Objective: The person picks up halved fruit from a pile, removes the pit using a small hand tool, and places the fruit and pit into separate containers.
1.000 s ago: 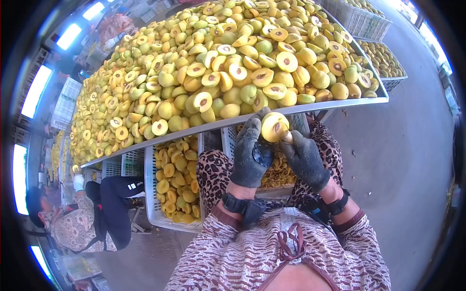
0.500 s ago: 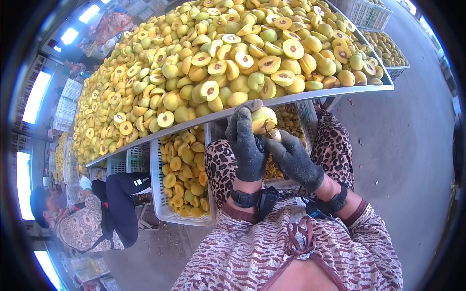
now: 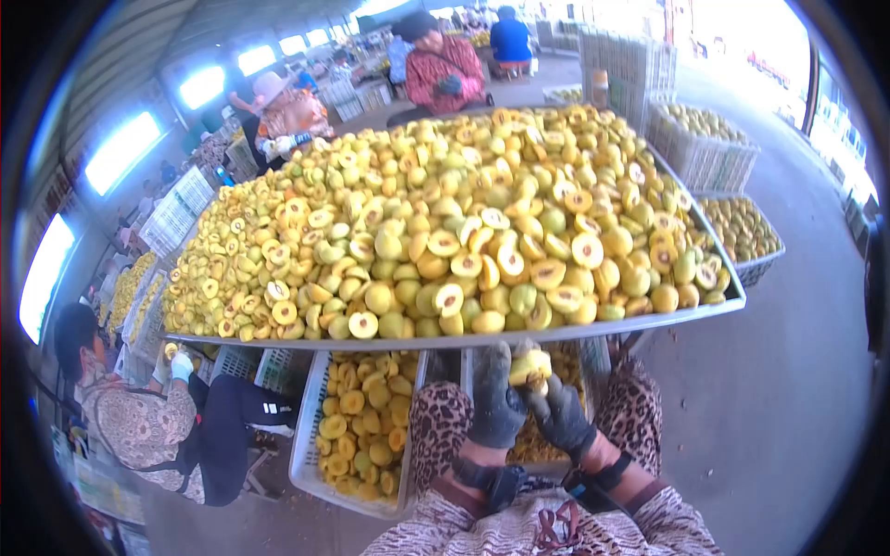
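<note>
My left hand (image 3: pixel 498 398), in a dark grey glove, is closed round a yellow peach (image 3: pixel 530 364) just below the table's front edge. Against the fruit's lower side, my right hand (image 3: pixel 560 417), gloved alike, grips a small pale-handled tool (image 3: pixel 535 385); its working end is hard to make out. Beyond both hands, a metal-rimmed table (image 3: pixel 593 328) bears a big heap of halved and whole peaches (image 3: pixel 417 250), many cut faces showing the pit. Under that edge, to the left, stands a white crate (image 3: pixel 306 454) of pitted peach halves (image 3: pixel 366 417).
Below my hands, between my knees, another crate (image 3: pixel 466 371) holds yellow scraps. A co-worker (image 3: pixel 139 417) sits at the left; another person in red (image 3: pixel 445 74) is across the table. Crates of fruit (image 3: pixel 742 232) and stacked crates (image 3: pixel 630 74) stand at the right.
The view has tilted up, bringing the far side of the table and more people into sight. Both hands appear lower in the frame, still together at the peach.
</note>
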Motion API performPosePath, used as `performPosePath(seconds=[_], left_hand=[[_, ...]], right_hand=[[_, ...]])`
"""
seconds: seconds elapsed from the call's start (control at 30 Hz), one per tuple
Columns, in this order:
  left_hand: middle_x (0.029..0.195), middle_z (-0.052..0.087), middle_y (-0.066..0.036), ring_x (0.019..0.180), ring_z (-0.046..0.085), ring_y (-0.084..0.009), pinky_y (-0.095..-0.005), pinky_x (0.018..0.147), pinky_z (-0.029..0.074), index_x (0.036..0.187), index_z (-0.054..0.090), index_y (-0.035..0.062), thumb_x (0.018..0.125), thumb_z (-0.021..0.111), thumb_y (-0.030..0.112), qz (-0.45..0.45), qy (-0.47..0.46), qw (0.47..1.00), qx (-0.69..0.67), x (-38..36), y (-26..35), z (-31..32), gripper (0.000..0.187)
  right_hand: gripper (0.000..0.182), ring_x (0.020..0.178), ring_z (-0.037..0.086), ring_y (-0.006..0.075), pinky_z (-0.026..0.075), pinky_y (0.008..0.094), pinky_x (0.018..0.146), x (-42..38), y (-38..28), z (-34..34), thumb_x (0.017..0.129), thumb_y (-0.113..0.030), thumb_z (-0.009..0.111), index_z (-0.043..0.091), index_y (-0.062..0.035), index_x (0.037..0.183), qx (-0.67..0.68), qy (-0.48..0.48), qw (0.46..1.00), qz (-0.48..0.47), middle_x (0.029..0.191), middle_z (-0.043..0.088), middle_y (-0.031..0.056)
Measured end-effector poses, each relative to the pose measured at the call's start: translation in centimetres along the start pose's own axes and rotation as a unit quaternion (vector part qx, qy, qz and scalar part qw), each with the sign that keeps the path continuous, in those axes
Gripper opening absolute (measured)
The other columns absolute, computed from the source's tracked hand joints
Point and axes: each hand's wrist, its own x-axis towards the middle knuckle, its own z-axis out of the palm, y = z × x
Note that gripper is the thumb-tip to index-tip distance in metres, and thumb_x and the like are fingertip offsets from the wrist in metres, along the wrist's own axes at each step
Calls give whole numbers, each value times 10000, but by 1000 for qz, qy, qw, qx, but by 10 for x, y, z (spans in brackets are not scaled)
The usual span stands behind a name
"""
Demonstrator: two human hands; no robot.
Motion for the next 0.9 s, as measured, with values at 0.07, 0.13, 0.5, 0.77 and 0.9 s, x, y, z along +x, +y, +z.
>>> performPosePath(seconds=[0.07,0.13,0.5,0.77,0.9], left_hand=[[1042,641,-130,928,641,-240,-352,835,533,1070,590,-8,1015,500,317,-1,-25,1000,-18,0,4,3,342],[1032,645,-130,916,638,-220,-332,819,530,1045,604,-14,1010,509,325,43,-41,994,93,-2,6,4,354],[903,681,-85,831,647,-166,-292,777,517,983,659,-12,1008,513,272,121,-87,941,305,-2,42,24,320],[868,666,-133,782,655,-214,-336,733,551,960,633,-16,1018,456,396,2,-59,991,119,-19,59,38,453],[875,656,-130,820,632,-218,-350,768,526,864,631,-27,1016,452,291,147,-67,941,298,-25,63,46,395]], right_hand=[[241,757,674,388,507,420,642,0,-10,-3,951,-171,567,562,8,1112,66,-30,996,60,837,665,215],[225,750,675,319,503,394,651,-2,-11,-1,955,-161,559,573,16,1094,102,-35,992,65,828,669,188],[237,648,493,33,394,206,565,6,-70,-27,1005,-255,507,613,-45,974,393,-174,822,374,743,540,-64],[284,675,488,36,423,227,582,-1,-68,-16,1012,-270,503,620,-13,977,355,-163,884,258,786,566,-46],[273,664,478,35,412,227,570,-9,-72,-7,1009,-257,510,614,-5,990,384,-150,880,234,754,550,-52]])
